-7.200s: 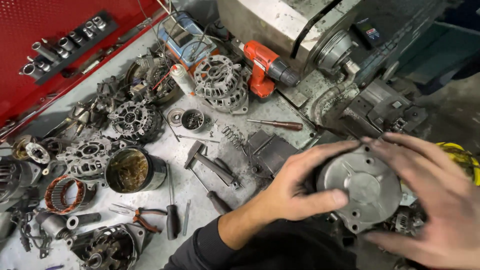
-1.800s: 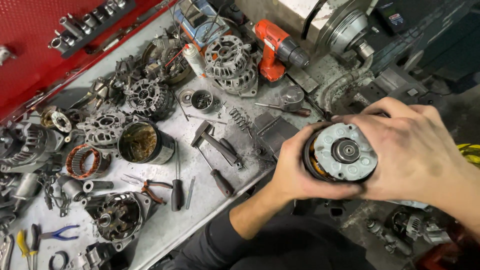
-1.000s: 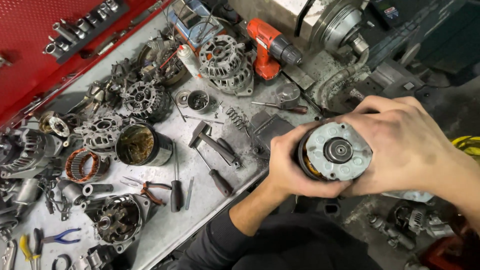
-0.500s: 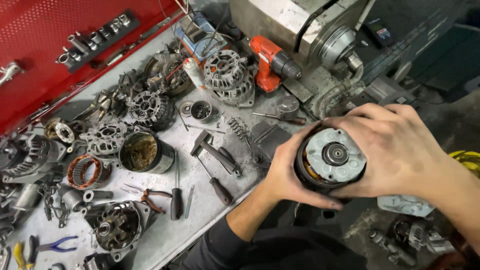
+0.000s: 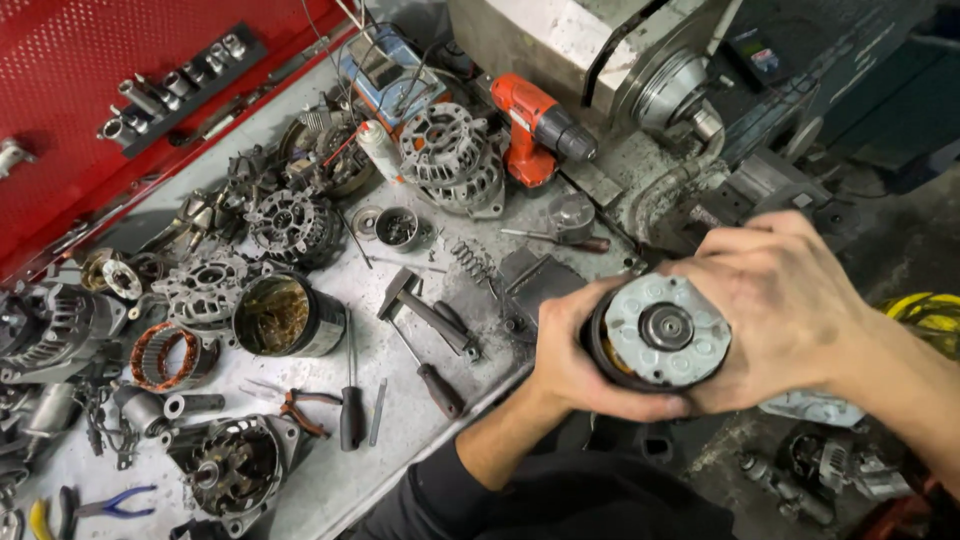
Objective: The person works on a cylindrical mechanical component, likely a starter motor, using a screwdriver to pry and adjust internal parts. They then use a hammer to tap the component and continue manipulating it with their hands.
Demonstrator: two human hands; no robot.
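Grey cast metal and copper, that's basically what this rotor assembly (image 5: 665,335) is, so I'd bet it's properly heavy for its size, dead stiff, and a bit greasy. It's held up in the air just past the counter (image 5: 400,400) edge, round plate end facing the camera with a hub in the middle. The left hand (image 5: 575,360) is cupped under and around the dark outer ring, fingers wrapped shut on it. The right hand (image 5: 785,305) is clamped over the far side, thumb along the bottom edge. Both grips are closed right onto the thing, no gap. Holding by the outer body looks like the sane spot, not the windings peeking out at the left.

Counting what's on the counter: one orange cordless drill (image 5: 535,130), one hammer (image 5: 425,310), two screwdrivers (image 5: 350,400) lying near the front, one copper-wound stator ring (image 5: 165,355), one open dark can (image 5: 285,315), one loose spring (image 5: 472,262), one pair of blue-handled pliers (image 5: 110,500). Alternator housings (image 5: 450,155), at least four, though the pile at left is too jumbled to be sure.
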